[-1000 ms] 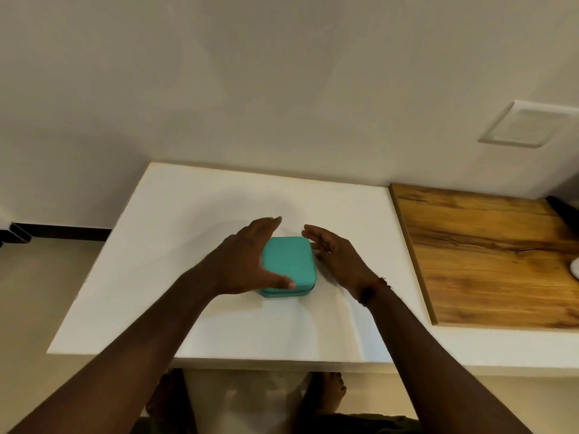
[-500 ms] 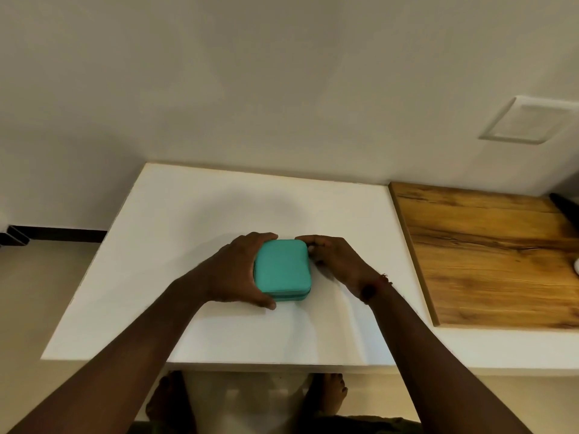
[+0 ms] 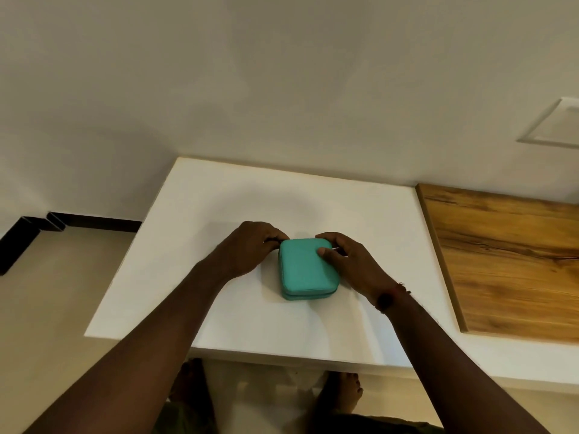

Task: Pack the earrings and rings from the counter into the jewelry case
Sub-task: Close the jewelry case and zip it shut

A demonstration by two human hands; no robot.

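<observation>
A small teal jewelry case (image 3: 305,272) lies closed on the white counter (image 3: 219,214). My left hand (image 3: 249,249) sits at the case's far left corner with its fingers curled against the edge, seemingly pinching something small there. My right hand (image 3: 347,261) grips the case's right side, thumb on the lid and fingers curled round the far right corner. No earrings or rings show on the counter.
A wooden board (image 3: 507,261) covers the counter to the right. A white wall plate (image 3: 554,126) is on the wall at upper right. The counter's front edge runs just before my bare feet (image 3: 341,393). Floor with a dark skirting lies to the left.
Both hands closed in on the case. The left hand slid from the case's left side to its far left corner, and the right hand took hold with thumb on the lid.
</observation>
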